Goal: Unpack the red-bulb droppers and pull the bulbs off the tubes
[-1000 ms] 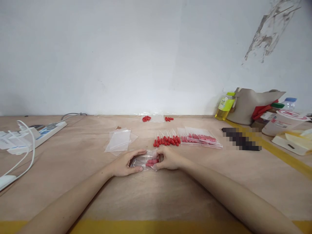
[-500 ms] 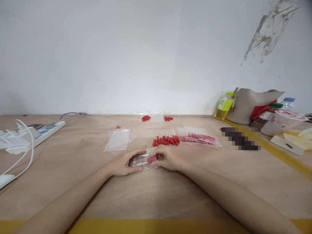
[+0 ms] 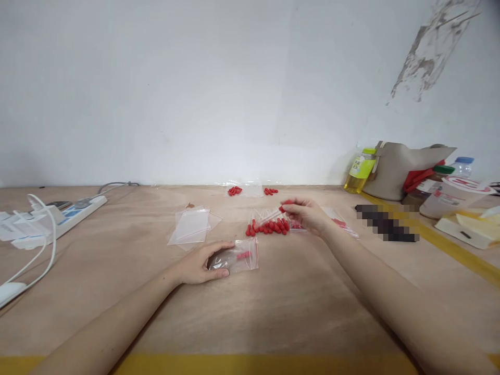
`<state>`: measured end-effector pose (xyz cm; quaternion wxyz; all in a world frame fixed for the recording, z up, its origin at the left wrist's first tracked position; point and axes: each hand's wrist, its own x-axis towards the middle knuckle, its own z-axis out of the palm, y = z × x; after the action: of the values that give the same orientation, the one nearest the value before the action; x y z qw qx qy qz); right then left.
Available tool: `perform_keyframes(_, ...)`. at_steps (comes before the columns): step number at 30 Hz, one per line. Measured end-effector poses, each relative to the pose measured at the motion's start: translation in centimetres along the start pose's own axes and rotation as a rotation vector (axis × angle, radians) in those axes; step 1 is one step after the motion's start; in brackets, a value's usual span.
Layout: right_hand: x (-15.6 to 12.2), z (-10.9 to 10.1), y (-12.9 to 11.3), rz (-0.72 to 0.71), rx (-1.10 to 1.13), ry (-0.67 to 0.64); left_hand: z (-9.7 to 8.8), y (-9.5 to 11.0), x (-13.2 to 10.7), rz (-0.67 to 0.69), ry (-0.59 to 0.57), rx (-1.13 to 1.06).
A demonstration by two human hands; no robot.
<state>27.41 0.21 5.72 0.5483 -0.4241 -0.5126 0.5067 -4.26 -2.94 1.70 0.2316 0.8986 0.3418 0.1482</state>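
Your left hand (image 3: 198, 264) clasps, at its three o'clock, a clear bag (image 3: 248, 261) while, toward the bag's two o'clock, your right hand (image 3: 308, 212) pinches a red-ended stick (image 3: 287, 202), best lifted lightly clear of the row (image 3: 270, 227) beside it.

1. Behind the table (image 3: 273, 312) there stands a plain wall (image 3: 195, 94), pale grey-white in colour.
2. High on the right, the wall has a damaged patch (image 3: 422, 62) with brownish marks.
3. The table top is light brown; a yellow strip (image 3: 195, 364) runs along its near edge, and a yellow band (image 3: 461, 256) crosses the right side.
4. The light is soft.
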Motion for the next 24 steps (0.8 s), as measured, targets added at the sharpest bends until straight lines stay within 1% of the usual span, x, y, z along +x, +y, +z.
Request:
perform_keyframes(3, 0.9, -0.5, -0.5, -0.189, -0.090, 0.108, 0.0, 0.0, 0.0, 0.013, 0.003, 0.004)
perform_keyframes(6, 1.7, 0.5, 0.8, -0.379, -0.276, 0.153, 0.0, 0.1, 0.0, 0.014, 0.003, 0.013)
perform_keyframes(9, 2.4, 2.2, 3.1, -0.575, -0.528, 0.109, 0.0, 0.1, 0.0, 0.020, 0.007, 0.005)
perform_keyframes(12, 2.8, 3.3, 4.9, -0.700, -0.731, 0.050, 0.1, 0.0, 0.0, 0.028, 0.014, -0.005)
perform_keyframes(15, 2.8, 3.7, 5.8, -0.722, -0.837, -0.003, 0.1, -0.1, -0.1, 0.032, 0.011, 0.007)
perform_keyframes(20, 2.6, 3.7, 6.4, -0.646, -0.911, -0.045, 0.1, -0.3, 0.0, 0.030, 0.010, 0.009)
perform_keyframes(24, 2.6, 3.8, 6.7, -0.618, -0.981, -0.077, 0.2, -0.3, 0.0, 0.033, 0.012, 0.016)
